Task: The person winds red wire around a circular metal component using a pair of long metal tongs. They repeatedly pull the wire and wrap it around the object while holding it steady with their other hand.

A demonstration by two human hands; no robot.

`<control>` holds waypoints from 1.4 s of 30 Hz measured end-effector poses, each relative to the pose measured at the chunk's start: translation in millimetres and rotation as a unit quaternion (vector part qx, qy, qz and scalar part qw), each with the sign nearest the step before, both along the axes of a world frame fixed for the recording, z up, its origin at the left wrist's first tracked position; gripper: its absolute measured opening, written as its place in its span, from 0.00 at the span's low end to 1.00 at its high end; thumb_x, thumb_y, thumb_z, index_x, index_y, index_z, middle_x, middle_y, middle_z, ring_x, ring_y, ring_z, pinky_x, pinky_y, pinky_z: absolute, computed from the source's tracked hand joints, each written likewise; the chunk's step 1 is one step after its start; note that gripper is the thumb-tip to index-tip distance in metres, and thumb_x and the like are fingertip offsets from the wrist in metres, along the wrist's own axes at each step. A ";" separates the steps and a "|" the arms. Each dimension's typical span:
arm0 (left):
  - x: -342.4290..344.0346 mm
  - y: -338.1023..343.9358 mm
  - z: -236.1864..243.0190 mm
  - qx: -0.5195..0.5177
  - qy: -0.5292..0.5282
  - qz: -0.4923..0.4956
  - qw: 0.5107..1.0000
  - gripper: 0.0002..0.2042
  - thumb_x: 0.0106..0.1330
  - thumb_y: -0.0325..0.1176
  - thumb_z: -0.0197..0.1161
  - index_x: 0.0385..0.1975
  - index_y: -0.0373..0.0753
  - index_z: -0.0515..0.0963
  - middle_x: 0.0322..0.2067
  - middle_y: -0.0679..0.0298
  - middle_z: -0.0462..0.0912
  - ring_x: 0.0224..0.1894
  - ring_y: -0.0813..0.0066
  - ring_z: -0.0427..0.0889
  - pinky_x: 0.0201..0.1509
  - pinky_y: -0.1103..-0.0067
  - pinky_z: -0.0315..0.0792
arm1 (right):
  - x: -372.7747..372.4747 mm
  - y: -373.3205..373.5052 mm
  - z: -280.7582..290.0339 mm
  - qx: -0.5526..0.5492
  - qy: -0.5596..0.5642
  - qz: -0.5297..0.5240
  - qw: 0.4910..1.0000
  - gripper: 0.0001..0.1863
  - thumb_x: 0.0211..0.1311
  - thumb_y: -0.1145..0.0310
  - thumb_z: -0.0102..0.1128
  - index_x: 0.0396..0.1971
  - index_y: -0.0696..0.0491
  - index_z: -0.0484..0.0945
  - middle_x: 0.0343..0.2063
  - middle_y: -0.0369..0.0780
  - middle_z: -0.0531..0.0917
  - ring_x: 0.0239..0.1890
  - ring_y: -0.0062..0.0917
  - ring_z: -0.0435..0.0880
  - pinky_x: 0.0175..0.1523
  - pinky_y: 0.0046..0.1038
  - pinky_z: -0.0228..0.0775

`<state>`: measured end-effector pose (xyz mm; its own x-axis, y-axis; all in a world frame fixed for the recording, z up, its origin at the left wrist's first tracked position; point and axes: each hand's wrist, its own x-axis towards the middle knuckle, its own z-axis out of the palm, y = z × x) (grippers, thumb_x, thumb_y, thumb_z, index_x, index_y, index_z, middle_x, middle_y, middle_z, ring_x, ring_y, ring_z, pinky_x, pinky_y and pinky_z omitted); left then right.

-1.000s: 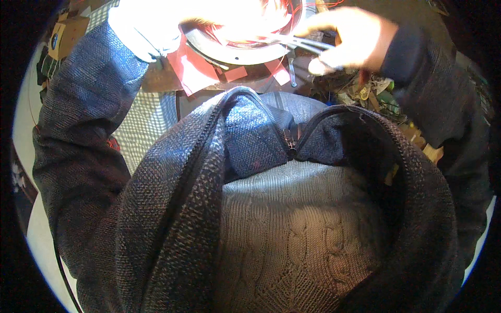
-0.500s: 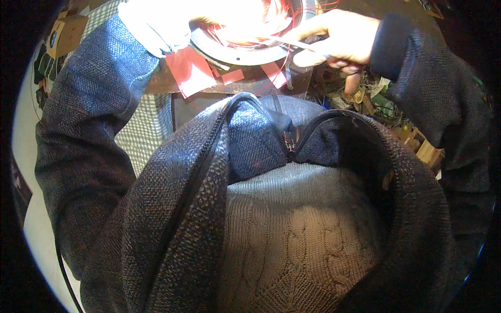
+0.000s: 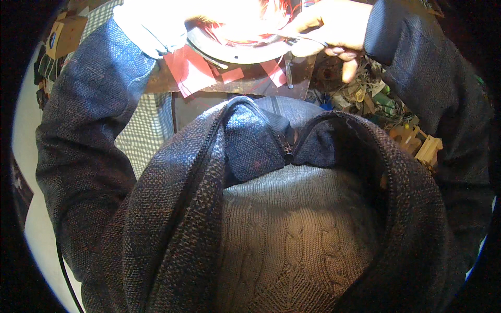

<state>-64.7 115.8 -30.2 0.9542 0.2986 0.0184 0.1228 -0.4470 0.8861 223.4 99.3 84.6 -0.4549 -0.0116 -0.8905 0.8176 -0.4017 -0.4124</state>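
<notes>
Fingers of the right hand [image 3: 336, 31], at one o'clock on my feed, grip a slim metal tool [image 3: 299, 36] angled toward red wire coils [image 3: 275, 18] within a round metal ring [image 3: 229, 56] at twelve. Glare washes out the left hand [image 3: 190, 10] near eleven, so I cannot tell its fingers' state. Red paper pieces [image 3: 190, 70] lie toward the ring's seven-o'clock side.

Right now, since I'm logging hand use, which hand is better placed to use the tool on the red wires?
Right, I'd judge: the right hand holds the thin metal tool close to the red wires inside the grey ring. The left hand is farther left, mostly lost in glare.
</notes>
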 end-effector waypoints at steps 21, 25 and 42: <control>-3.9 -171.4 60.8 0.111 0.112 0.423 0.892 0.16 0.62 0.23 0.70 0.50 0.32 0.82 0.41 0.49 0.86 0.40 0.55 0.87 0.47 0.68 0.81 | 193.0 -30.1 40.0 0.462 -0.123 0.355 0.803 0.23 0.53 0.56 0.73 0.46 0.53 0.82 0.29 0.49 0.85 0.34 0.48 0.85 0.39 0.44 0.76; 17.9 -155.0 52.6 0.101 -0.014 0.561 0.821 0.16 0.67 0.21 0.67 0.54 0.30 0.80 0.48 0.54 0.86 0.49 0.68 0.86 0.56 0.75 0.78 | 235.8 12.9 15.7 0.579 -0.165 0.298 0.741 0.29 0.55 0.46 0.72 0.47 0.53 0.82 0.30 0.48 0.86 0.35 0.48 0.86 0.41 0.44 0.78; 78.5 -125.7 -44.7 0.052 -0.013 0.819 0.572 0.21 0.74 0.31 0.57 0.63 0.28 0.68 0.53 0.47 0.78 0.57 0.56 0.79 0.64 0.66 0.70 | -33.9 106.2 -183.9 0.334 0.271 -0.457 0.779 0.24 0.76 0.52 0.57 0.59 0.55 0.75 0.46 0.42 0.86 0.49 0.29 0.86 0.59 0.36 0.78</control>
<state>13.8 -9.9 -74.9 -0.6039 0.7871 0.1257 0.4397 0.1974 0.8762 189.6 205.5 -99.3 -0.3126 0.9209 -0.2328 -0.0501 -0.2607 -0.9641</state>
